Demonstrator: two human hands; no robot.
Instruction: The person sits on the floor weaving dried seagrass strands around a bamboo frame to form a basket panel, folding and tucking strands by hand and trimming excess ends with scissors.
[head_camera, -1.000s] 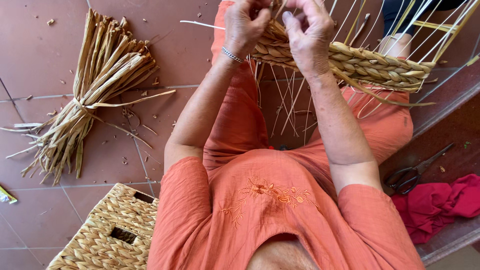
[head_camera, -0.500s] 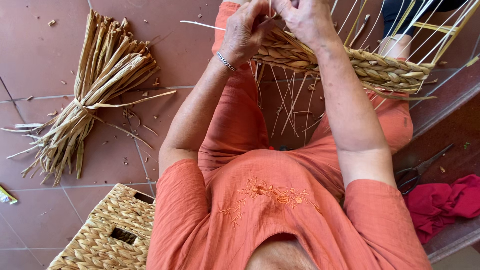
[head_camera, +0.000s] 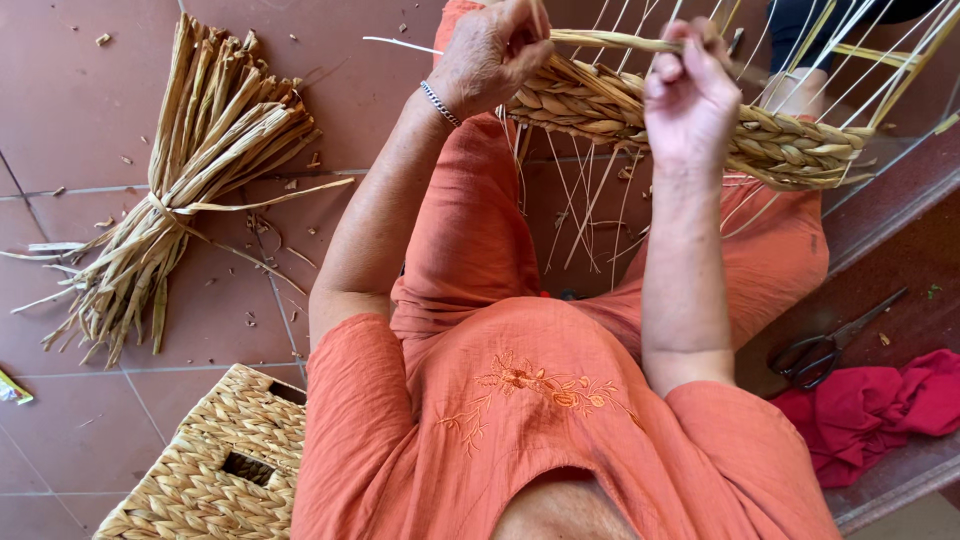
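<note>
basket (head_camera: 690, 125) top cut off, hands (head_camera: 690, 95) gripping strand (head_camera: 600, 40)

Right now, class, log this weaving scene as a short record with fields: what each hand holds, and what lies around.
left hand: pinching a straw strand
right hand: gripping the same strand above the half-woven basket
floor, left: tied straw bundle
floor, near: finished woven basket
ledge, right: scissors beside red cloth
</note>
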